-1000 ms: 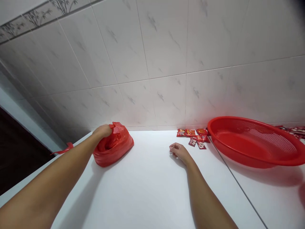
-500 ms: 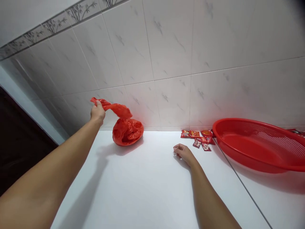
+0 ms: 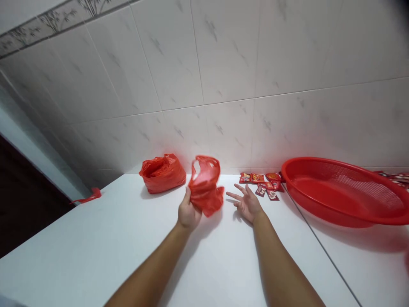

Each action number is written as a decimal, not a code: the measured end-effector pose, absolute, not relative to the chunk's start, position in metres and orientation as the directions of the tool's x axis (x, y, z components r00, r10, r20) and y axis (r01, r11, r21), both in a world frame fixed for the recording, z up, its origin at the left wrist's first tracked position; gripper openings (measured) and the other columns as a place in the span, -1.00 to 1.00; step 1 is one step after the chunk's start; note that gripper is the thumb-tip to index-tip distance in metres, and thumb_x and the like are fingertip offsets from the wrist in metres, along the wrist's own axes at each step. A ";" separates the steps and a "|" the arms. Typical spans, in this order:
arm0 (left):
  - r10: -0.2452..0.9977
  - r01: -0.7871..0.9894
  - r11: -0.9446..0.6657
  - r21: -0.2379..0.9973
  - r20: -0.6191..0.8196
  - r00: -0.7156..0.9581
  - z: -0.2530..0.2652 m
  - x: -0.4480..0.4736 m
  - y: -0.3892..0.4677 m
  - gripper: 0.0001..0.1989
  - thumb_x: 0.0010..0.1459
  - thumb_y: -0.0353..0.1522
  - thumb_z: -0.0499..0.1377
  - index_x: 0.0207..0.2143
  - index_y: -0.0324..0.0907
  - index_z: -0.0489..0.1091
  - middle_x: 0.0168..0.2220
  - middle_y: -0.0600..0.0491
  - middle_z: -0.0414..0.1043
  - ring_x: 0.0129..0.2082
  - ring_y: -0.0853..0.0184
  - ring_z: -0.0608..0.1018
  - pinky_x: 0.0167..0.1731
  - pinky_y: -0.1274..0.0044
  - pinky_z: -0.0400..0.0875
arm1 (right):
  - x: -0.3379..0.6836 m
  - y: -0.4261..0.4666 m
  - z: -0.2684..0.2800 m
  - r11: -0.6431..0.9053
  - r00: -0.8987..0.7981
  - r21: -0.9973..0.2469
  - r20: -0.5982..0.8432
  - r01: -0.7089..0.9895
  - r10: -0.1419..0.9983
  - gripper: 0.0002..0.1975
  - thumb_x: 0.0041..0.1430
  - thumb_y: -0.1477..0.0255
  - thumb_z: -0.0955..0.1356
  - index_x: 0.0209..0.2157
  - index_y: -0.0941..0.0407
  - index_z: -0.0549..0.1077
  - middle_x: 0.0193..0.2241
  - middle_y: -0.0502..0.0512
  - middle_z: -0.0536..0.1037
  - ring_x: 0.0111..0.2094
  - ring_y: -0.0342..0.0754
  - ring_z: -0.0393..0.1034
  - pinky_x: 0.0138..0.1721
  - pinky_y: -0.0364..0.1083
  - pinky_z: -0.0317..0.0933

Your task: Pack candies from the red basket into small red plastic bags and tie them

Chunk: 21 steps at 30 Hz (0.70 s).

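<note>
My left hand is closed on the lower left side of a red plastic bag, holding it up above the white table. The bag's looped handles stand at its top, and its bottom hangs crumpled. Just right of it, my right hand has its fingers spread and holds nothing. It is low over the table, beside several small red packets that lie in a loose group by the wall. Behind my left hand, a bigger red plastic bag sits open at the top, with crumpled red plastic inside.
A large red plastic basket with a perforated side stands at the right, across a seam in the white table. A red plastic scrap lies at the table's far left edge. The tiled wall runs along the back.
My left hand has swung from the far left to the middle with the red plastic bag, clear of the bigger bag. My right hand's fingers have spread.
</note>
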<state>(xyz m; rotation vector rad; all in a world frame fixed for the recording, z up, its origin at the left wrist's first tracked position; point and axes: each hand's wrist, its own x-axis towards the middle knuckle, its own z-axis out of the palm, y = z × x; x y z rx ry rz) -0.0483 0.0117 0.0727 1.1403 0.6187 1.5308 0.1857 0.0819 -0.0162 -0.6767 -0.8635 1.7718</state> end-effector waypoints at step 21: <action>0.922 -0.209 -0.276 0.938 0.197 -0.334 0.016 -0.055 0.019 -0.74 -0.10 -0.40 0.39 -0.38 -0.16 0.36 -0.39 0.11 0.49 -0.38 0.34 0.51 -0.28 0.48 0.43 | 0.182 0.110 -0.019 0.101 0.099 -0.632 0.039 -0.769 0.994 -0.70 -0.05 0.27 0.63 -0.32 0.04 0.57 -0.37 -0.02 0.60 -0.38 -0.11 0.47 -0.48 -0.20 0.32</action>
